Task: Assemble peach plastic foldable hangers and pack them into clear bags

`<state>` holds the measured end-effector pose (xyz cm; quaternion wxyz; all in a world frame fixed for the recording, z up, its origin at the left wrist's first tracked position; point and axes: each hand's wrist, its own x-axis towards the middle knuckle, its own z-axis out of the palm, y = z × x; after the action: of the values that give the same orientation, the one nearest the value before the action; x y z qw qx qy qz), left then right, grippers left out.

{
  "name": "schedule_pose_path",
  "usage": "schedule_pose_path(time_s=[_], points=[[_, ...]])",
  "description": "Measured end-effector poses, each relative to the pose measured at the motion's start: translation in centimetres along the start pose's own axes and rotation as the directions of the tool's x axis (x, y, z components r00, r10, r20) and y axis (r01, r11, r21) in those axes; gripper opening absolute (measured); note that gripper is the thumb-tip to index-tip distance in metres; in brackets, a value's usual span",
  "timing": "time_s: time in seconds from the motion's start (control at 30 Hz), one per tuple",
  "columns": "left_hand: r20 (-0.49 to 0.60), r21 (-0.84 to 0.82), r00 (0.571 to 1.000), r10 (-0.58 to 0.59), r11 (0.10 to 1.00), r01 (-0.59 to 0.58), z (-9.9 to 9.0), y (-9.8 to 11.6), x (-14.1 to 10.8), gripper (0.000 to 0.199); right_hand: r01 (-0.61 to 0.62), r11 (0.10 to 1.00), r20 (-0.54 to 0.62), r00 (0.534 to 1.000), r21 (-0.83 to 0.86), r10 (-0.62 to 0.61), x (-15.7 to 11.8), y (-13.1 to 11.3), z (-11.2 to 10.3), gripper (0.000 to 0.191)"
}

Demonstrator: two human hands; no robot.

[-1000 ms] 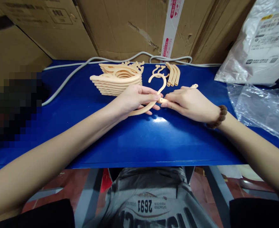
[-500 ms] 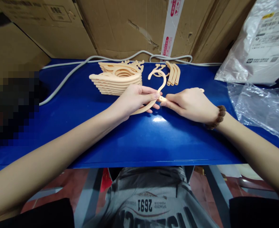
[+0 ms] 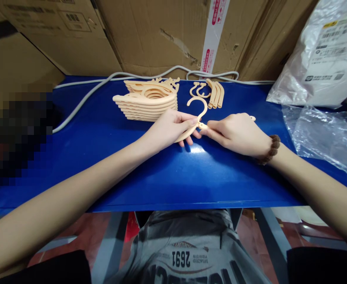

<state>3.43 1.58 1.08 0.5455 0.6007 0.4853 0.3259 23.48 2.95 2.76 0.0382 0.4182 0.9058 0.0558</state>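
Far left of the held hook (image 3: 206,108), one carton (image 3: 87,45) is seen, print too blurred to read. Left of the hook, one hanger stack (image 3: 150,108) is set on the blue tabletop (image 3: 150,185); layers overlap, exact count cannot be told. Just left, the hook's lower end and a curved length (image 3: 185,135) are pinched by the left hand (image 3: 173,125), fingers clamped; the join is partly hidden. Below the hook, inverted digits, apparently "2691", are printed on a grey shirt (image 3: 191,240). Behind the hook, two loose hooks (image 3: 199,94) and three curved tubes (image 3: 217,94) are laid. Just right, one pale piece (image 3: 203,126) is clamped in the right hand's (image 3: 235,132) fingers, middle hidden. Far right, one plastic package (image 3: 297,75) is cut off; its label is too small to read.
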Motion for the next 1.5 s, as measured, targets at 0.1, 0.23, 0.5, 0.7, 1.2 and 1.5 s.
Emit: schedule_pose_path(time_s=[0.1, 0.23, 0.5, 0.7, 1.2, 1.5], points=[[0.013, -0.010, 1.000, 0.013, 1.000, -0.013, 0.1, 0.0, -0.2, 0.025, 0.002, 1.000, 0.008, 1.000, 0.015, -0.002, -0.1, 0.0, -0.1, 0.057], [0.020, -0.007, 0.999, -0.026, 1.000, 0.026, 0.4, 0.3, -0.5, 0.025, 0.017, 0.999, -0.003, 1.000, 0.044, -0.017, -0.2, 0.0, -0.2, 0.058], [0.046, 0.005, 0.999, -0.026, 1.000, 0.026, 0.4, 0.5, -0.6, 0.024, 0.029, 0.999, 0.023, 0.999, 0.020, -0.029, -0.2, 0.0, -0.2, 0.058], [0.099, 0.284, 0.983, 0.152, 0.943, -0.174, 0.2, -0.5, -0.4, 0.028, 0.063, 0.995, 0.039, 0.997, 0.078, -0.066, -0.2, 0.3, -0.3, 0.053], [0.207, 0.932, 0.964, 0.170, 0.267, -0.247, 1.0, 0.0, -1.4, 0.034, 0.130, 0.984, -0.301, 0.940, -0.121, -0.161, 0.2, 3.9, 0.3, 0.092], [0.179, 0.957, 0.969, 0.171, 0.198, -0.211, 1.3, 0.1, -1.4, 0.037, 0.115, 0.993, -0.331, 0.936, -0.039, -0.121, 0.1, 3.7, 0.3, 0.098]])
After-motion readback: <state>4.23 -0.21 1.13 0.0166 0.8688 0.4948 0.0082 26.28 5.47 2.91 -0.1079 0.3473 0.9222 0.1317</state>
